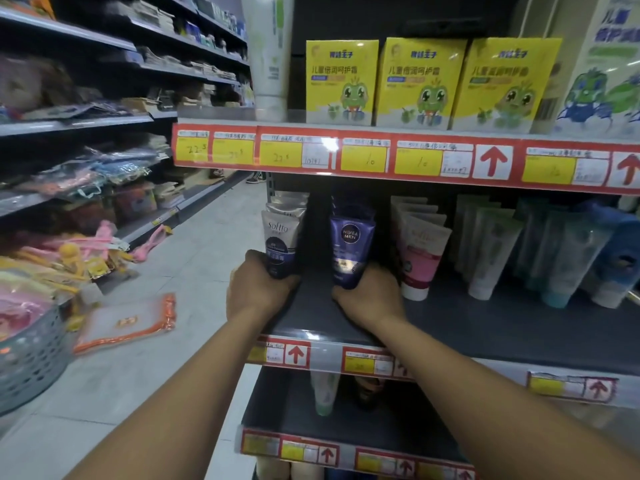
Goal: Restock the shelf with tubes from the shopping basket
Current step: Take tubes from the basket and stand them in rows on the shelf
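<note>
Left hand [258, 289] is wrapped around the cap end of the Softto tube [280, 237], and the right hand [369, 294] grips the Nivea Men tube [351, 247] the same way, both standing cap-down on the shelf [485, 327]. These look light, squishy and a bit slick, so I'd hold low at the stiff cap, right where the fingers already are.

- Your view is evenly lit from overhead, though the shelf recesses stay dim.
- A white glare spot sits on the price strip [329, 144].
- Your edges bend with wide-angle distortion, and the left-hand goods [86, 174] smear into blur.
</note>
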